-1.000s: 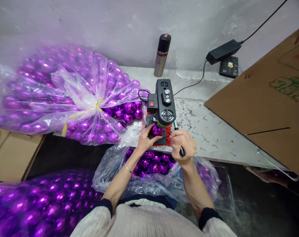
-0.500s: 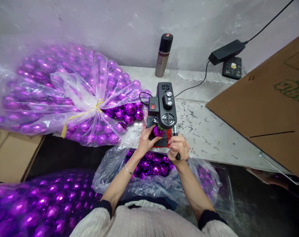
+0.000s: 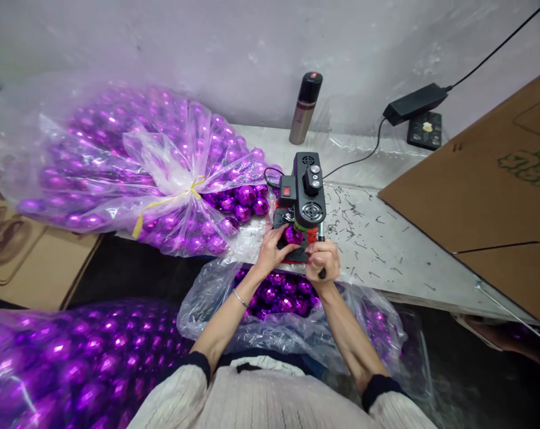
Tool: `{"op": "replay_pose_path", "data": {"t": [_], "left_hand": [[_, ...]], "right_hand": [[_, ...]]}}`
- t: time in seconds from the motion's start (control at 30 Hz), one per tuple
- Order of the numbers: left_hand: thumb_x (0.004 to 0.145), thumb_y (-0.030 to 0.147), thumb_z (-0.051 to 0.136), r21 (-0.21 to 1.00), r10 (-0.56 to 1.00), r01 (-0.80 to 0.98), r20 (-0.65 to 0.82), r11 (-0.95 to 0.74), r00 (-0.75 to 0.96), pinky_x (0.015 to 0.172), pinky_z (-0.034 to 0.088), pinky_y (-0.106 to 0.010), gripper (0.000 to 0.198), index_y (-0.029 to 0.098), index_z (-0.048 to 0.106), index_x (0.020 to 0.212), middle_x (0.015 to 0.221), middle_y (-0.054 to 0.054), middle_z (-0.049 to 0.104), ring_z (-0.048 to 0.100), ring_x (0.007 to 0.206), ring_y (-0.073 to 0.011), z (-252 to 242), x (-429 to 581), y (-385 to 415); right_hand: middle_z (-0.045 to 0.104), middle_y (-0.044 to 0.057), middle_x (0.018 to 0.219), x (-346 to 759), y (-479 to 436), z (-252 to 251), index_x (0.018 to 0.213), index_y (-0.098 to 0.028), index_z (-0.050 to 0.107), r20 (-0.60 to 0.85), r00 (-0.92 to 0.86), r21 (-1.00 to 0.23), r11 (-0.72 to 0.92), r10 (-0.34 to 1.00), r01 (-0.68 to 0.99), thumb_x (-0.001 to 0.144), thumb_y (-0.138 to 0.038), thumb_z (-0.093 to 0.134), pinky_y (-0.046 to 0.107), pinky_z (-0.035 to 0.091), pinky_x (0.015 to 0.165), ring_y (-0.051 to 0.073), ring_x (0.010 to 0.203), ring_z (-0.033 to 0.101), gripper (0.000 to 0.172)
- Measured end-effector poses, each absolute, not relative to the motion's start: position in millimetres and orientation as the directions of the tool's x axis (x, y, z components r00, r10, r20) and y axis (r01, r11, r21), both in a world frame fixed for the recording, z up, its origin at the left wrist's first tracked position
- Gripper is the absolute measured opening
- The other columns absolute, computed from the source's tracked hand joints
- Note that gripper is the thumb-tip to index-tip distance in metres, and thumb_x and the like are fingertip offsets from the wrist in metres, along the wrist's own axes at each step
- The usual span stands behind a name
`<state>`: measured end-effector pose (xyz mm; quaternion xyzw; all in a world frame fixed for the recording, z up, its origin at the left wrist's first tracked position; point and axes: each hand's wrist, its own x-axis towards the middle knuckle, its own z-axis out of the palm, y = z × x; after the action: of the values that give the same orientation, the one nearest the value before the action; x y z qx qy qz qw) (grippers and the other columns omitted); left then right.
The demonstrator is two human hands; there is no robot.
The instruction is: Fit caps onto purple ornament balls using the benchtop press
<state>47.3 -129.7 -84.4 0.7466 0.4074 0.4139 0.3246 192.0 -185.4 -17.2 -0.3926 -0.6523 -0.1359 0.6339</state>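
Note:
A small black machine (image 3: 309, 185) with round vents, knobs and a red switch stands on the white table. Under its head sits a shiny purple ball (image 3: 293, 235), on the machine's black and red base (image 3: 296, 256). My left hand (image 3: 272, 247) grips this ball from the left, with thumb and fingers around it. On the other side, my right hand (image 3: 323, 260) is closed round the machine's black lever handle (image 3: 322, 238). The head hides the top of the ball.
Clear bags of purple balls lie on the table at left (image 3: 162, 173) and below it (image 3: 95, 363); an open bag (image 3: 283, 295) is in front of me. A spray can (image 3: 305, 108), a power adapter (image 3: 415, 102) and a cardboard box (image 3: 479, 196) stand behind and right. Dark bits (image 3: 372, 238) litter the table.
The view has shifted slightly, so everything sits a little further right. Both hands keep their places, the left on the ball and the right on the lever handle.

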Motion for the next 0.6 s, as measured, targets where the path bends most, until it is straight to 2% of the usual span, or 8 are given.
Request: {"op": "replay_pose_path", "data": {"t": [0.07,0.13,0.27,0.33,0.4,0.53,0.6], "left_hand": [[0.090,0.047,0.084,0.825,0.881,0.342,0.346,-0.450,0.324,0.112,0.055,-0.052,0.062,0.023,0.065,0.144,0.130,-0.013,0.077,0.072,0.123,-0.0308,-83,48,-128],[0.089,0.046,0.085,0.830,0.883,0.339,0.340,-0.443,0.323,0.114,0.054,-0.053,0.062,0.023,0.065,0.144,0.129,-0.013,0.078,0.072,0.123,-0.0308,-82,49,-125],[0.090,0.047,0.084,0.820,0.870,0.331,0.360,-0.467,0.337,0.115,0.054,-0.055,0.062,0.023,0.064,0.143,0.131,-0.014,0.077,0.072,0.126,-0.0317,-81,48,-127],[0.092,0.048,0.081,0.787,0.838,0.326,0.407,-0.524,0.364,0.116,0.053,-0.056,0.061,0.022,0.062,0.144,0.137,-0.016,0.074,0.070,0.131,-0.0325,-81,42,-140],[0.094,0.050,0.078,0.734,0.790,0.332,0.448,-0.592,0.419,0.118,0.051,-0.058,0.064,0.020,0.058,0.147,0.145,-0.020,0.069,0.066,0.138,-0.0340,-82,31,-159],[0.090,0.065,0.076,0.647,0.746,0.390,0.469,-0.655,0.473,0.121,0.049,-0.061,0.086,0.019,0.047,0.158,0.158,-0.024,0.057,0.056,0.149,-0.0379,-75,2,-182],[0.099,0.060,0.066,0.639,0.781,0.448,0.505,-0.625,0.368,0.122,0.048,-0.058,0.073,0.018,0.049,0.156,0.156,-0.023,0.059,0.057,0.148,-0.0357,-65,-10,-168]], "right_hand": [[0.059,-0.001,0.075,192,-184,-15,0.079,-0.024,0.051,0.947,0.064,-0.271,0.672,0.316,0.689,0.108,-0.027,0.044,0.032,0.049,0.060,0.014,0.061,0.057,0.030],[0.059,-0.001,0.073,191,-186,-5,0.075,-0.024,0.050,0.946,0.083,-0.281,0.663,0.314,0.693,0.108,-0.025,0.045,0.031,0.046,0.058,0.013,0.059,0.056,0.033],[0.060,0.001,0.069,188,-194,38,0.071,-0.024,0.052,0.875,0.213,-0.454,0.582,0.435,0.675,0.105,-0.018,0.048,0.033,0.045,0.061,0.016,0.064,0.060,0.034],[0.061,0.001,0.069,187,-198,59,0.071,-0.023,0.054,0.819,0.254,-0.541,0.543,0.515,0.642,0.104,-0.018,0.050,0.034,0.046,0.064,0.017,0.068,0.061,0.034],[0.062,0.001,0.070,186,-200,70,0.071,-0.023,0.055,0.791,0.262,-0.578,0.534,0.553,0.617,0.104,-0.018,0.051,0.034,0.047,0.067,0.017,0.069,0.062,0.034],[0.062,0.000,0.072,186,-200,62,0.073,-0.023,0.054,0.832,0.218,-0.519,0.576,0.511,0.631,0.104,-0.014,0.051,0.032,0.046,0.065,0.015,0.068,0.062,0.032],[0.062,0.000,0.072,185,-200,55,0.074,-0.023,0.054,0.848,0.205,-0.492,0.585,0.488,0.645,0.103,-0.014,0.051,0.032,0.045,0.064,0.015,0.068,0.061,0.031]]}}
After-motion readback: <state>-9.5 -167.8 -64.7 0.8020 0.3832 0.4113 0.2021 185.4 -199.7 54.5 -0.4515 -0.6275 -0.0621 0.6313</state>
